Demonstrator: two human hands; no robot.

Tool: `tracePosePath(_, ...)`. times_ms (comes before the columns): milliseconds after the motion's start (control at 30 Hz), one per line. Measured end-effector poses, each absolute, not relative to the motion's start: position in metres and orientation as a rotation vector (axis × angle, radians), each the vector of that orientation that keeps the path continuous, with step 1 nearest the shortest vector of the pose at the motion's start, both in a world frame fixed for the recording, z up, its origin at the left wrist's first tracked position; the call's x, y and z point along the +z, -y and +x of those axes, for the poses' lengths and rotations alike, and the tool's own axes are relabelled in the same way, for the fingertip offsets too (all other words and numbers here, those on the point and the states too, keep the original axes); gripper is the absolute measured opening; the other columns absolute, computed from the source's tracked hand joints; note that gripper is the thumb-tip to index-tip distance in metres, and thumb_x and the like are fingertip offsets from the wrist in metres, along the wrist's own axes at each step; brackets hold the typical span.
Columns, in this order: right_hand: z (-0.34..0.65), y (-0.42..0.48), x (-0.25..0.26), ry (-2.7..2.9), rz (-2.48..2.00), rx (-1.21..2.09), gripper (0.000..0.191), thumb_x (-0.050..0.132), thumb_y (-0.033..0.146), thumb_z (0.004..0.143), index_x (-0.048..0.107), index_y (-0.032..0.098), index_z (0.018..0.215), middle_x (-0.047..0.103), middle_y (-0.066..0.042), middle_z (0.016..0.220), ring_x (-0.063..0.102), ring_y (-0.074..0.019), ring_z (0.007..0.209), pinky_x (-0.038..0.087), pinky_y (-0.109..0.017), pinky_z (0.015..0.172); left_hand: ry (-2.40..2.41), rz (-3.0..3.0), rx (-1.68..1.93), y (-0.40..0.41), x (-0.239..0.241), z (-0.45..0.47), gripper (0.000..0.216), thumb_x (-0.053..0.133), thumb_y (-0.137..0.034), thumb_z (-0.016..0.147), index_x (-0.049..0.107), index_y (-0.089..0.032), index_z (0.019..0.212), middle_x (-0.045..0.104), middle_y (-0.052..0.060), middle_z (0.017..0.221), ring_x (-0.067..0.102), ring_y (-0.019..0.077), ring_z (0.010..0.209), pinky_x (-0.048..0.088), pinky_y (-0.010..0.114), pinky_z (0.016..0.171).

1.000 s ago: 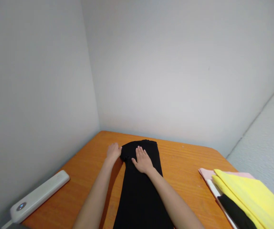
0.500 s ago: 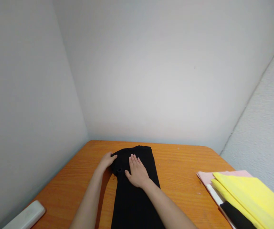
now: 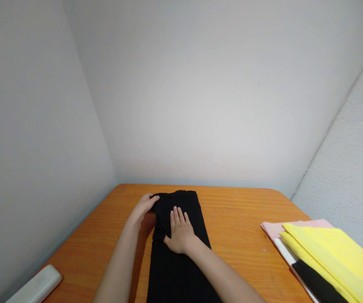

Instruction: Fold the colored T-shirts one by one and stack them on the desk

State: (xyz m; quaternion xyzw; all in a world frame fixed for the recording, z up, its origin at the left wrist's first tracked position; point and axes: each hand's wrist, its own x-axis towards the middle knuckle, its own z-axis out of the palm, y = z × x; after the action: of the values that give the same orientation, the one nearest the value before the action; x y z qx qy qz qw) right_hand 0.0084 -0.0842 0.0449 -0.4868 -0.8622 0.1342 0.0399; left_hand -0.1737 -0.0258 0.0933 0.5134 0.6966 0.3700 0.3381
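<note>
While your right hand (image 3: 180,235) lies flat, fingers slightly spread, on the black cloth (image 3: 178,277), your left hand (image 3: 144,205) pinches its left side; it runs toward you from near the surface's (image 3: 241,240) far edge.

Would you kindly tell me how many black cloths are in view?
2. The central black cloth lies under the right hand, its corner in the left hand; the second black cloth is at right, partly under the yellow cloth. More may be hidden there.
</note>
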Motion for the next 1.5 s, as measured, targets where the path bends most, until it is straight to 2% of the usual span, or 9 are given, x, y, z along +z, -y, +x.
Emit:
tracePosePath(133, 0.007, 0.086, 0.055, 2.708, -1.543, 0.354, 0.086, 0.038, 0.059, 0.091, 0.018, 0.000, 0.150, -0.002, -0.017, 0.155, -0.005, -0.0310, 0.145, 0.005, -0.049, 0.118, -1.692, 1.313, 0.960, 0.025, 0.090, -0.147, 0.034, 0.064, -0.047, 0.077, 0.060, -0.014, 0.080, 0.069, 0.006, 0.076, 0.066, 0.0175, 0.071, 0.049, 0.025, 0.063)
tracePosePath(300, 0.002, 0.107, 0.083, 2.834, -1.695, 0.391, 0.073, 0.041, 0.055, 0.093, 0.043, 0.000, 0.141, 0.028, -0.024, 0.150, 0.018, -0.0378, 0.142, 0.021, -0.053, 0.114, -1.514, 1.301, 0.803, 0.028, 0.081, -0.123, 0.052, 0.052, -0.065, 0.081, 0.057, -0.014, 0.089, 0.072, 0.011, 0.085, 0.070, 0.0178, 0.077, 0.054, 0.031, 0.074)
tracePosePath(467, -0.005, 0.143, 0.088, 2.928, -1.521, 0.485, 0.091, 0.062, 0.061, 0.078, 0.038, 0.003, 0.145, 0.032, -0.026, 0.146, 0.033, -0.0424, 0.135, 0.031, -0.057, 0.108, -1.439, 1.482, 0.631, 0.029, 0.076, -0.123, 0.014, 0.055, -0.025, 0.084, 0.061, -0.014, 0.091, 0.073, 0.011, 0.097, 0.069, 0.0161, 0.088, 0.052, 0.030, 0.083)
tracePosePath(700, -0.014, 0.173, 0.078, 3.008, -1.426, 0.486, 0.113, 0.079, 0.057, 0.064, 0.028, 0.001, 0.148, 0.019, -0.027, 0.149, 0.029, -0.0433, 0.136, 0.032, -0.055, 0.109, -1.402, 1.946, 0.504, 0.043, 0.074, -0.119, 0.038, 0.051, 0.000, 0.067, 0.068, -0.021, 0.093, 0.065, 0.005, 0.116, 0.056, 0.0179, 0.112, 0.042, 0.034, 0.104)
tracePosePath(800, -0.003, 0.178, 0.093, 3.076, -1.133, 0.541, 0.095, 0.070, 0.062, 0.070, 0.042, 0.010, 0.144, 0.038, -0.023, 0.144, 0.044, -0.0421, 0.128, 0.041, -0.054, 0.101, -1.405, 2.088, 0.480, 0.060, 0.071, -0.116, 0.034, 0.054, -0.011, 0.077, 0.066, -0.022, 0.107, 0.059, 0.007, 0.128, 0.049, 0.0214, 0.122, 0.034, 0.039, 0.111)
tracePosePath(933, 0.025, 0.164, 0.131, 3.189, -0.719, 0.729, 0.060, 0.052, 0.069, 0.080, 0.072, 0.023, 0.113, 0.072, -0.010, 0.103, 0.069, -0.0303, 0.089, 0.055, -0.040, 0.076, -1.437, 2.290, 0.386, 0.088, 0.060, -0.115, 0.047, 0.049, -0.034, 0.090, 0.051, -0.020, 0.135, 0.041, 0.010, 0.149, 0.036, 0.0251, 0.138, 0.023, 0.045, 0.117)
tracePosePath(1133, 0.028, 0.080, 0.149, 2.600, -1.009, 0.670, 0.030, 0.047, 0.038, 0.095, 0.068, 0.021, 0.107, 0.072, -0.002, 0.099, 0.066, -0.0135, 0.087, 0.047, -0.019, 0.074, -1.571, 2.485, 0.463, 0.118, 0.043, -0.109, 0.050, 0.042, -0.036, 0.093, 0.046, -0.020, 0.140, 0.043, 0.010, 0.148, 0.035, 0.0283, 0.139, 0.025, 0.046, 0.117)
tracePosePath(1333, -0.015, 0.003, 0.110, 2.296, -1.663, 0.298, 0.057, 0.055, 0.051, 0.087, 0.064, 0.004, 0.117, 0.059, -0.027, 0.121, 0.051, -0.0371, 0.119, 0.039, -0.043, 0.097, -1.588, 2.617, 0.394, 0.120, 0.045, -0.107, 0.055, 0.034, -0.040, 0.097, 0.035, -0.016, 0.146, 0.035, 0.011, 0.153, 0.030, 0.0243, 0.142, 0.024, 0.046, 0.118)
tracePosePath(1500, -0.037, -0.034, 0.085, 2.287, -1.786, 0.382, 0.036, 0.061, 0.044, 0.084, 0.073, 0.016, 0.105, 0.069, -0.016, 0.109, 0.062, -0.0311, 0.107, 0.045, -0.038, 0.087, -1.573, 2.633, 0.417, 0.122, 0.043, -0.109, 0.055, 0.032, -0.042, 0.097, 0.034, -0.018, 0.147, 0.035, 0.009, 0.153, 0.028, 0.0231, 0.143, 0.023, 0.044, 0.119)
